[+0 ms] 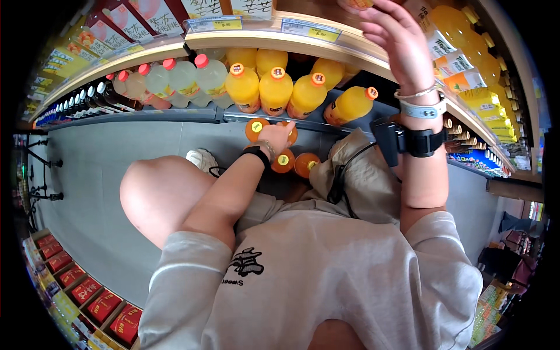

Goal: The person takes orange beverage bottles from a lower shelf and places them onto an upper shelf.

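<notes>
My left hand (276, 136) reaches down between my knees and closes on an orange-capped juice bottle (291, 135). That bottle stands in a small cluster of orange bottles (284, 161) on the grey floor. My right hand (401, 41) is raised at the upper shelf edge (326, 48) with its fingers apart. Its fingertips are next to an orange bottle (357, 3) at the top rim of the view. Whether they touch it I cannot tell. A row of orange juice bottles (275, 88) fills the low shelf just beyond my left hand.
Pale bottles with red caps (184, 81) and dark bottles (93, 99) stand left of the juice row. More orange drinks (466, 35) fill the shelves at right. Red packets (87, 289) line a rack at lower left. My bare knee (160, 195) and white shoe (201, 157) are over the grey floor.
</notes>
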